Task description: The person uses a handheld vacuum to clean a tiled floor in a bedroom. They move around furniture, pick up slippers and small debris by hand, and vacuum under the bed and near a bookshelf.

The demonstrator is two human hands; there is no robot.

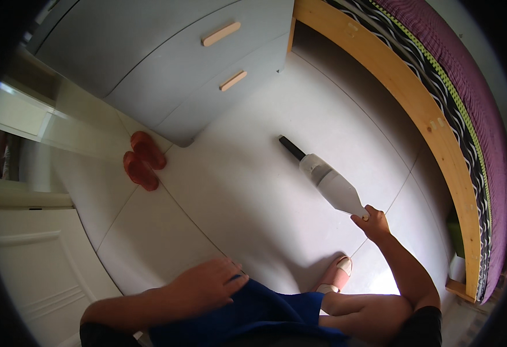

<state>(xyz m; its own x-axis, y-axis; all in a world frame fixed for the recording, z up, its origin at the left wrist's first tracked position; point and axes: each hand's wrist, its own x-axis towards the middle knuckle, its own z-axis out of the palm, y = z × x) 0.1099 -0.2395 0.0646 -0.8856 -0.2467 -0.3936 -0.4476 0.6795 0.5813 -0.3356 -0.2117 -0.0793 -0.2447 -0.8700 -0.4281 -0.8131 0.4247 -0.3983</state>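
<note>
My right hand (372, 222) grips the handle end of a white handheld vacuum cleaner (333, 186). The vacuum has a clear dust cup and a narrow black nozzle (292, 148), which points away from me over the pale floor tiles. Whether the nozzle touches the floor, I cannot tell. My left hand (210, 282) is empty above my blue clothing (279, 310), its fingers extended and slightly apart.
A grey drawer cabinet (184, 65) with wooden handles stands ahead. Red clogs (145, 160) lie beside its corner. A wooden bed frame (414, 91) curves along the right. A white panelled door (41, 269) is at left. My foot wears a pink slipper (338, 273).
</note>
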